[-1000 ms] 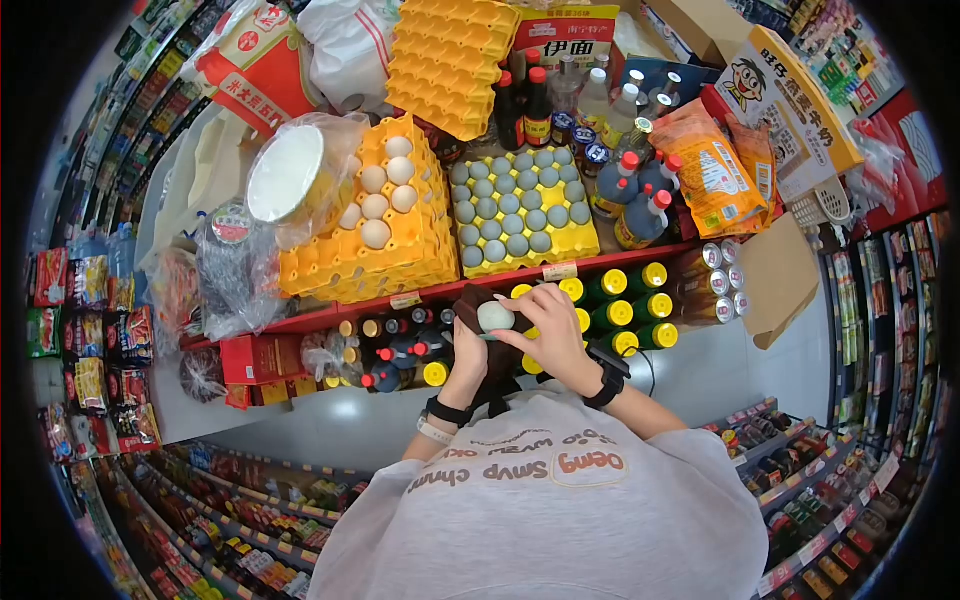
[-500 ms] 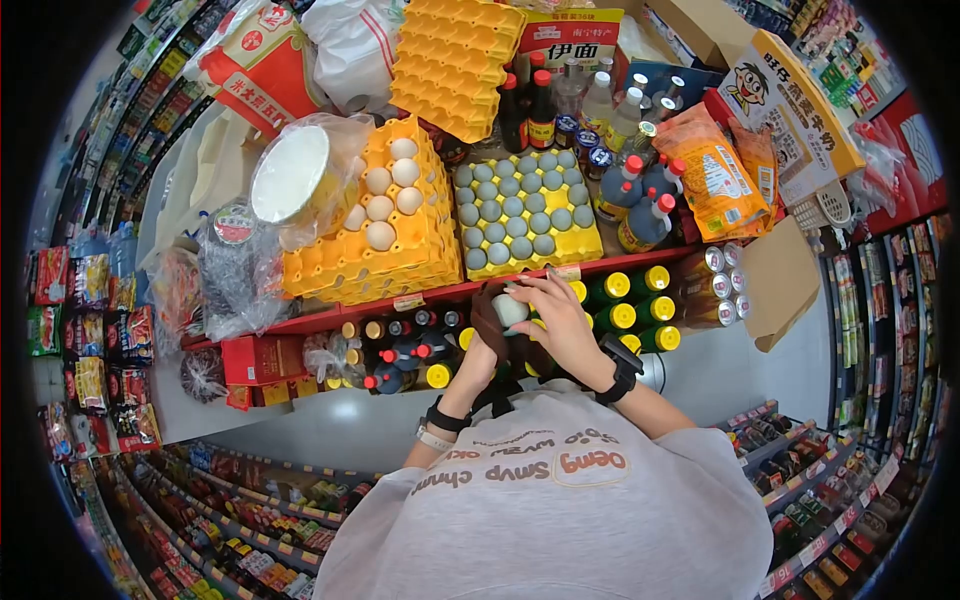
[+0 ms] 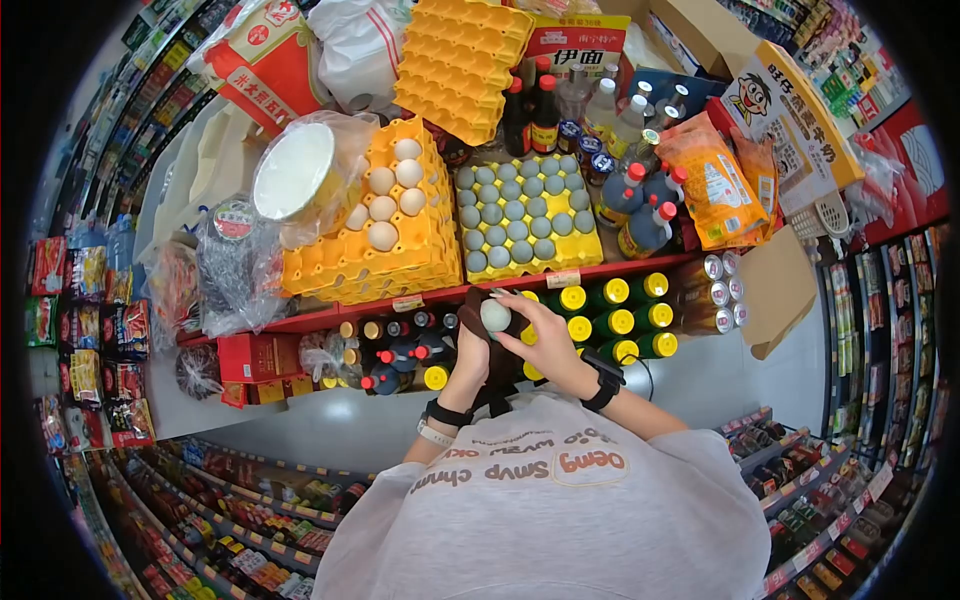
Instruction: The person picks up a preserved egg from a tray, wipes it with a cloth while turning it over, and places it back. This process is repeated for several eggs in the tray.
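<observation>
A pale greenish egg (image 3: 495, 315) is between my two hands, in front of the red shelf edge. My left hand (image 3: 472, 355) holds a dark brown cloth (image 3: 474, 303) against the egg's left side. The fingers of my right hand (image 3: 545, 338) curl round the egg from the right. Beyond them lies a yellow tray (image 3: 585, 247) of similar eggs, with some cups bare at its lower right. To its left, paler eggs (image 3: 382, 207) rest on a stack of orange trays (image 3: 345, 272).
Red-capped bottles (image 3: 645, 228) and orange packets (image 3: 710, 180) stand right of the yellow tray. Yellow-capped bottles (image 3: 620, 322) and cans (image 3: 715, 294) line the lower shelf. A plastic-wrapped white tub (image 3: 293, 172) is at the left, and an open cardboard flap (image 3: 790, 290) juts out at the right.
Both hands have shifted slightly left with the egg and cloth. My right hand has moved down the egg's right side, leaving more of the egg visible.
</observation>
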A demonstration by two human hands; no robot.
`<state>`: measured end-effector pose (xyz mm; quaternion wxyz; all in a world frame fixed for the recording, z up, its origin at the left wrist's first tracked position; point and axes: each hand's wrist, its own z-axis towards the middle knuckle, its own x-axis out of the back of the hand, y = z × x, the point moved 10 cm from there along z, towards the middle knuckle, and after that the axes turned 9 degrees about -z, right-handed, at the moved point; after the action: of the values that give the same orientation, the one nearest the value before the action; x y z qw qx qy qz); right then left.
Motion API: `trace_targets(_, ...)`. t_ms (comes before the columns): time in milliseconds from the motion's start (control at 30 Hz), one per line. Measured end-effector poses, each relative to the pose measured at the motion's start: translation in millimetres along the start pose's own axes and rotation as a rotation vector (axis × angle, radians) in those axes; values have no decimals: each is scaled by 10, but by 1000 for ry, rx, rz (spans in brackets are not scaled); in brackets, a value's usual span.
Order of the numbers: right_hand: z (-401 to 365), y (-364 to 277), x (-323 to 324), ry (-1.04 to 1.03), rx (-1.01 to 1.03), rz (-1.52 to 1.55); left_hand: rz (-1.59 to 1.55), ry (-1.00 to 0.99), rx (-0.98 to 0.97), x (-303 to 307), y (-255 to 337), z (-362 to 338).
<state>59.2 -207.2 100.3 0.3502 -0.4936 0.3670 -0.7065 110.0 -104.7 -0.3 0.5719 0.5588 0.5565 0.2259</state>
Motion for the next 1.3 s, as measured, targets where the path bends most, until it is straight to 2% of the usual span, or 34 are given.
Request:
trace_targets(67,22,18,6,-44,-7,41,-46,10,40,86,-143,38)
trace_targets(200,25,36,-10,-59,27,7,-52,-8,31,51,-43,14)
trace_targets(267,15,210,-109,-146,-107,238,-15,2,26,30,11,-7)
trace_targets(300,6,251,-145,-144,-107,238,-14,1,26,1,20,-17)
trace_targets(367,2,346,-85,26,-116,599,-30,80,1,23,43,-34)
trace_targets(400,12,361,-61,15,-163,612,-126,-14,84,-35,-8,-34)
trace_targets(433,14,381,-26,15,-159,613,-124,-15,81,-30,14,-36)
trace_targets(500,21,459,-11,-13,-208,513,-202,-69,217,-117,-19,-77)
trace_targets(567,22,419,65,42,-199,473,-271,-145,217,-121,-62,-93)
trace_targets(633,45,160,59,-88,-7,-209,-318,-173,295,-236,-19,-185)
trace_targets(667,39,64,36,-24,117,-287,-318,-173,295,-232,-31,-188)
trace_targets(700,18,1,-47,-77,166,-362,-295,-161,306,-206,-71,-196)
trace_targets(767,-10,-45,-115,-61,239,-389,-272,-142,312,-144,-141,-188)
trace_targets(800,-14,-36,-135,-61,242,-386,-283,-137,249,-105,-110,-148)
trace_targets(867,-12,30,-89,-33,185,-260,-243,-127,125,-61,-37,-94)
trace_targets(967,-66,72,-139,-161,150,-171,-176,-60,95,124,-212,-73)
trace_targets(1000,-94,66,-124,-109,168,-160,-210,27,86,131,-167,-96)
trace_targets(1033,-120,72,-148,-111,169,-160,-211,28,86,116,-144,-97)
trace_targets(1100,-126,136,-168,-112,84,-28,-137,92,70,159,-106,-84)
trace_targets(1300,-117,58,-65,-61,86,-27,16,30,-68,177,-40,-84)
